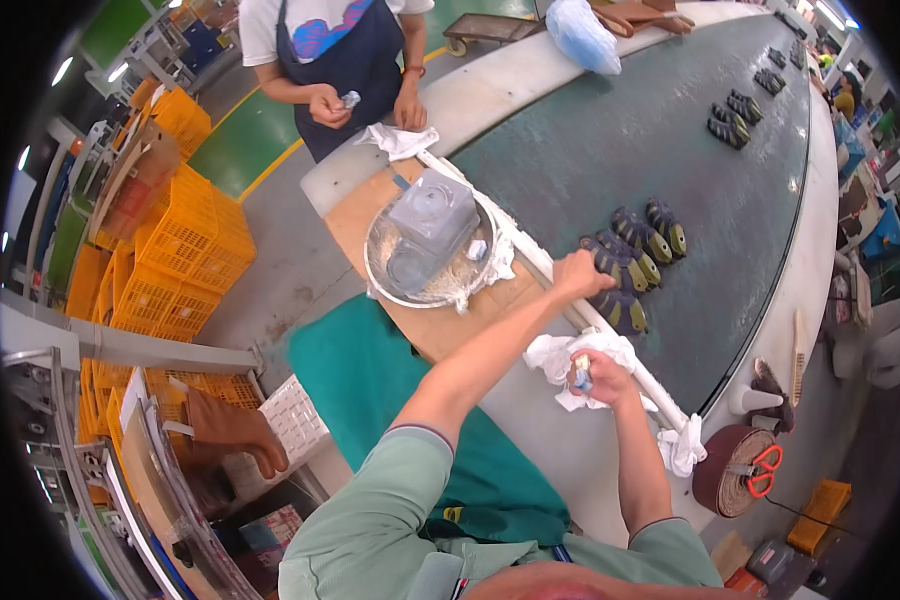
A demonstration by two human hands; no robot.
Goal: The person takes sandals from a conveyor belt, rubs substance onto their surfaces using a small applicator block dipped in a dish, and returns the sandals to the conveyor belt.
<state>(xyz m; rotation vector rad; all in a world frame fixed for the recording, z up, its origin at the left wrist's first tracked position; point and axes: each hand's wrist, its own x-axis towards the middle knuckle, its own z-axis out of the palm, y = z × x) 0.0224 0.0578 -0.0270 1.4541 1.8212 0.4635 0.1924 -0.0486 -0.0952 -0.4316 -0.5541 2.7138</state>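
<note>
My left hand (578,277) reaches over the edge of the green conveyor belt (560,165), its fingers closed at a dark sandal (622,312) with yellow-green trim. Other sandals (638,235) of the same kind lie close beyond it in a cluster. My right hand (602,378) is closed around a small white and pale-blue piece whose kind I cannot make out. Beneath that hand, a crumpled white cloth (550,352) lies over the white rail (653,388) at the belt's near edge.
A round basin (378,272) holding a translucent plastic container (435,215) stands on a brown board. Across the table, a person in a dark apron (345,70) holds a small piece. At right are a brown abrasive roll (722,470), orange scissors (767,470) and a brush (798,355).
</note>
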